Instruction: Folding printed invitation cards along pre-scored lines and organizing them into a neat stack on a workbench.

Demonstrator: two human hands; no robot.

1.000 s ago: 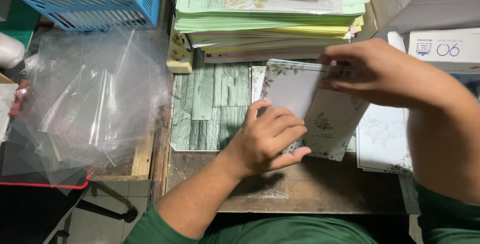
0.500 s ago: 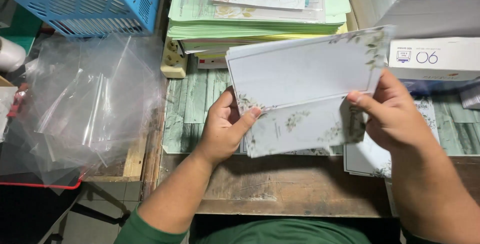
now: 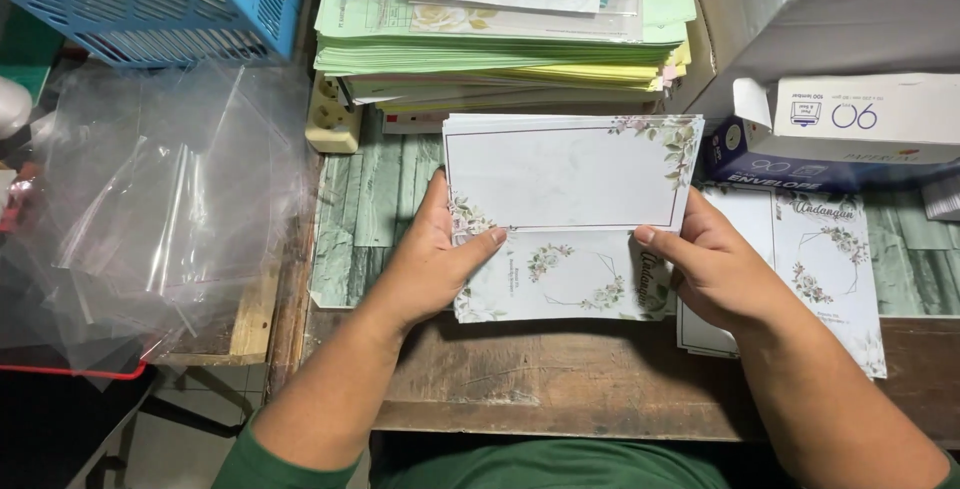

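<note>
Head view: the card [image 3: 565,219] is now fully unfolded, raised level just below the paper stack [image 3: 500,44]; left hand [image 3: 435,264] and right hand [image 3: 715,269] pinch its side edges, thumbs on the crease.

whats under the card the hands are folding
Under the floral card, held by the left hand and right hand, lie green plank-patterned sheet and wooden table. Directly beneath is covered.
</note>
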